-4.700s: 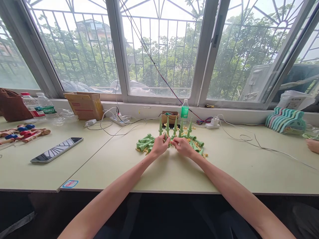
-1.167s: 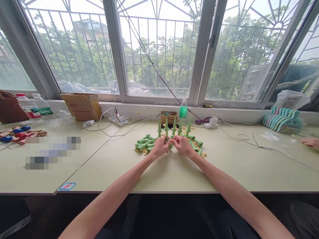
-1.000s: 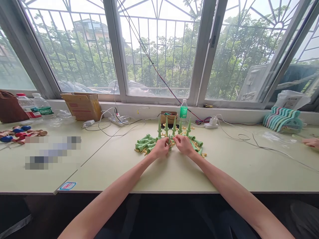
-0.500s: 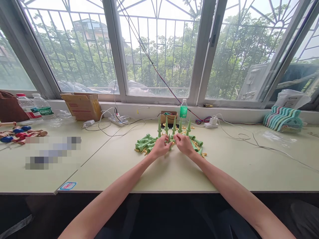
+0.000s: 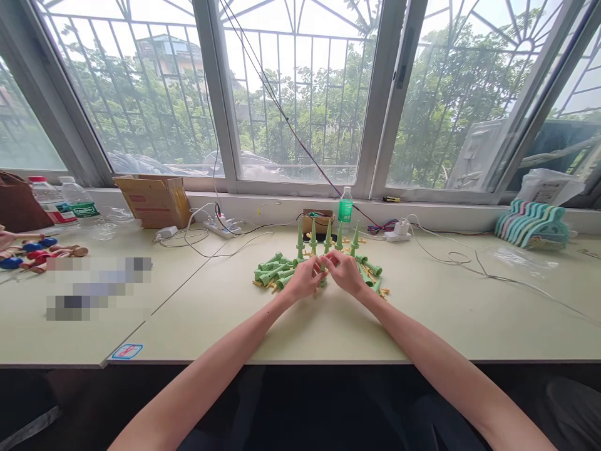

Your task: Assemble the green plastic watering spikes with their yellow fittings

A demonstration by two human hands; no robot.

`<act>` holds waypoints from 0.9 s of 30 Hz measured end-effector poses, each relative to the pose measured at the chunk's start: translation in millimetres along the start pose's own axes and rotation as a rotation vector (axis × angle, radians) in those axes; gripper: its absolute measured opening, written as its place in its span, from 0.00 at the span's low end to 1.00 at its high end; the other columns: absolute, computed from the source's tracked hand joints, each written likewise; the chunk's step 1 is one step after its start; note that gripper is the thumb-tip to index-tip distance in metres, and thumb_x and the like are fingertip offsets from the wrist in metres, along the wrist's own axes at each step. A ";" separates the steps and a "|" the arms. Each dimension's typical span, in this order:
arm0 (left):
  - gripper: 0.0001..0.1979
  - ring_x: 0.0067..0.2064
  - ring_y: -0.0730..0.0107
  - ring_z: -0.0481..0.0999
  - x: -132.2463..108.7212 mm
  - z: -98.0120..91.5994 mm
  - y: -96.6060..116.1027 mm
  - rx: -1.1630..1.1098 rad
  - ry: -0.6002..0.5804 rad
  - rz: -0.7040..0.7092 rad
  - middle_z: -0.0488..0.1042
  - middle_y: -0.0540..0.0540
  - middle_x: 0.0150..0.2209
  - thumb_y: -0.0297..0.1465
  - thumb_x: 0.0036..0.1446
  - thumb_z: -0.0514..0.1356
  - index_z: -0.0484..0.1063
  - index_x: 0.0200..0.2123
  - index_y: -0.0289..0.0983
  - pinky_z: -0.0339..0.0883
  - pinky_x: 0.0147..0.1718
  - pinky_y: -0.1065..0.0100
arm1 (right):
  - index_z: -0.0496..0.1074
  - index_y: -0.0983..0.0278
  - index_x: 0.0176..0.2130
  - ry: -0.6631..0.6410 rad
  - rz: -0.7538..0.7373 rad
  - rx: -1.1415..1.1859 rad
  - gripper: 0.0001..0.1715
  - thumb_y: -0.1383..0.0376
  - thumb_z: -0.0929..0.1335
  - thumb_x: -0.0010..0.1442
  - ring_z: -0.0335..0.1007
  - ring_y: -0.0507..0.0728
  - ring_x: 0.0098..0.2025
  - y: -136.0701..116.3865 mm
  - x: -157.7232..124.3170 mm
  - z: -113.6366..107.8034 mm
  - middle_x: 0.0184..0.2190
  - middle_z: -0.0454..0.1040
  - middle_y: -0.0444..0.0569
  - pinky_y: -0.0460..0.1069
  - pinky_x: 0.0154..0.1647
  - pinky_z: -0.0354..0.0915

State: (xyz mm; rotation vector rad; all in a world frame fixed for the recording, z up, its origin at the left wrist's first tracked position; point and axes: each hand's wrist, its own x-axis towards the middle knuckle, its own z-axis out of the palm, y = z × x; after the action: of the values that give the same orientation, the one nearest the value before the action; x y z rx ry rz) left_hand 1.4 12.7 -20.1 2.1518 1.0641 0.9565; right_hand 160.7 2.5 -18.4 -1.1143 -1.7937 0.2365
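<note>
My left hand and my right hand meet at the middle of the table, both closed around one green plastic cone held upright between the fingertips. Just behind them stand several finished green cones in a row. A heap of lying green cones sits to the left of my hands, and more green cones with small yellow pegs lie to the right.
A green bottle, a small brown box, power strips and cables line the window sill edge. A cardboard box and water bottles stand at back left, coloured wooden toys at far left, stacked hangers at far right.
My hands have stayed together over the cone, the fingers shifting slightly. Another person's hand at the far right edge has gone from view; one now shows at the far left.
</note>
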 end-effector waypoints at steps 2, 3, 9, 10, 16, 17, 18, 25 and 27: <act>0.10 0.19 0.78 0.70 -1.3 -0.2 1.1 -0.064 -0.034 0.000 0.73 0.49 0.35 0.37 0.55 0.58 0.63 0.36 0.38 0.64 0.21 0.71 | 0.69 0.63 0.31 0.000 0.004 -0.009 0.18 0.54 0.62 0.63 0.62 0.52 0.25 1.8 0.0 1.6 0.22 0.70 0.44 0.46 0.29 0.57; 0.12 0.20 0.77 0.71 -1.6 -0.5 1.8 -0.077 -0.043 -0.001 0.73 0.48 0.36 0.37 0.54 0.59 0.63 0.38 0.38 0.65 0.21 0.72 | 0.68 0.63 0.30 0.006 0.005 -0.016 0.17 0.55 0.62 0.63 0.61 0.52 0.24 2.7 0.1 2.2 0.22 0.70 0.44 0.46 0.28 0.57; 0.22 0.28 0.73 0.72 1.9 -2.9 1.8 0.070 0.056 0.034 0.72 0.44 0.42 0.44 0.50 0.63 0.66 0.44 0.37 0.69 0.31 0.67 | 0.65 0.63 0.26 0.113 0.002 -0.054 0.17 0.57 0.61 0.64 0.62 0.53 0.25 3.3 2.5 -1.1 0.22 0.69 0.45 0.47 0.29 0.57; 0.24 0.31 0.71 0.73 2.6 -3.1 0.1 0.095 0.075 0.037 0.72 0.42 0.44 0.45 0.50 0.63 0.66 0.45 0.37 0.69 0.33 0.66 | 0.65 0.63 0.27 0.148 0.003 -0.058 0.17 0.57 0.60 0.64 0.62 0.53 0.25 3.0 3.0 -2.9 0.22 0.69 0.45 0.47 0.30 0.57; 0.29 0.53 0.56 0.69 2.5 -2.0 -16.2 0.237 0.008 0.061 0.65 0.40 0.54 0.44 0.51 0.63 0.67 0.54 0.40 0.64 0.52 0.58 | 0.65 0.63 0.31 0.331 -0.010 -0.096 0.15 0.58 0.59 0.66 0.63 0.53 0.27 6.0 6.2 -10.9 0.24 0.69 0.45 0.47 0.33 0.59; 0.29 0.55 0.55 0.68 2.5 -1.4 -18.4 0.257 -0.016 0.062 0.64 0.39 0.55 0.43 0.51 0.63 0.66 0.55 0.40 0.63 0.54 0.57 | 0.65 0.63 0.32 0.347 -0.016 -0.100 0.15 0.58 0.59 0.66 0.64 0.53 0.27 7.4 6.8 -11.2 0.24 0.69 0.45 0.48 0.34 0.59; 0.29 0.56 0.54 0.67 2.6 -0.9 -20.1 0.270 -0.039 0.067 0.64 0.39 0.56 0.42 0.52 0.63 0.66 0.56 0.40 0.61 0.55 0.57 | 0.65 0.63 0.33 0.359 -0.021 -0.105 0.14 0.58 0.59 0.66 0.64 0.54 0.27 8.9 7.4 -11.2 0.24 0.68 0.45 0.48 0.34 0.59; 0.21 0.52 0.55 0.70 2.9 0.9 -21.8 0.268 -0.059 0.106 0.70 0.41 0.49 0.38 0.54 0.60 0.69 0.51 0.40 0.62 0.53 0.57 | 0.65 0.62 0.34 0.349 -0.044 -0.123 0.12 0.59 0.59 0.66 0.64 0.54 0.27 16.8 9.6 -10.5 0.24 0.69 0.45 0.48 0.34 0.59; 0.17 0.49 0.57 0.70 2.9 1.1 -21.9 0.246 -0.038 0.104 0.71 0.43 0.46 0.37 0.54 0.60 0.70 0.47 0.41 0.62 0.52 0.57 | 0.65 0.62 0.33 0.340 -0.044 -0.125 0.13 0.59 0.59 0.66 0.64 0.54 0.27 17.3 9.7 -10.8 0.24 0.69 0.45 0.48 0.35 0.59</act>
State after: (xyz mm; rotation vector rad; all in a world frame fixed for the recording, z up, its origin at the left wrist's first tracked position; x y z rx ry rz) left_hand -6.0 26.6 -35.6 2.4356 1.1105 0.8646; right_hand 178.4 16.4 -17.0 -1.1257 -1.5424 -0.0894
